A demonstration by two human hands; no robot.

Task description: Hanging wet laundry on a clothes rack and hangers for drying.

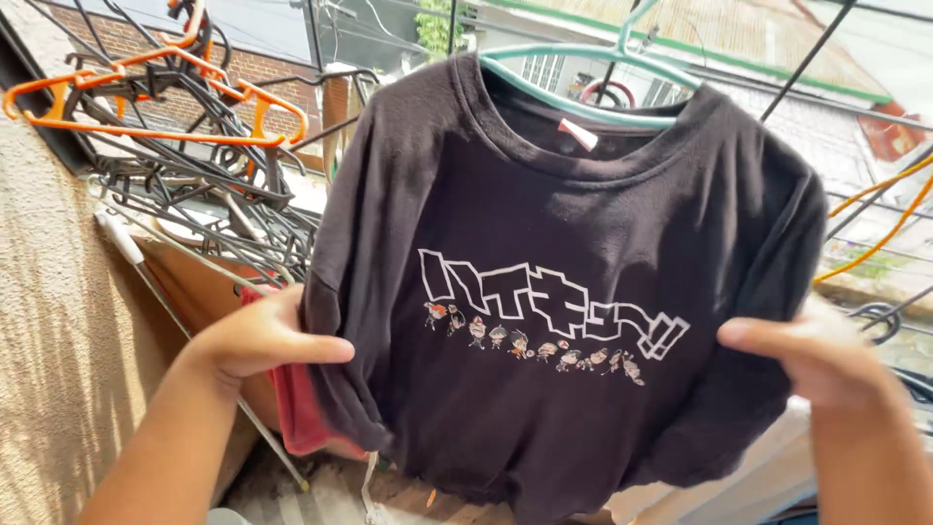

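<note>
Head view: black T-shirt (544, 292) hangs on a teal hanger (583, 87), collar up, long axis vertical, printed front facing the camera. Left hand (258, 335) pinches its left edge, right hand (816, 355) its right edge, both grips clamped on fabric. Orange hanger (146, 97) lies upper left.

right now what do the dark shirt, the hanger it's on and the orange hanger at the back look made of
The dark shirt: soft knit fabric, probably cotton, matte, creasing where both hands grip its sides. The hanger inside its collar: smooth teal plastic, by its moulded, slightly glossy look. The orange hanger on the tangled pile: likewise plastic, bright and rigid. Exact fibre or plastic type cannot be told.
</note>
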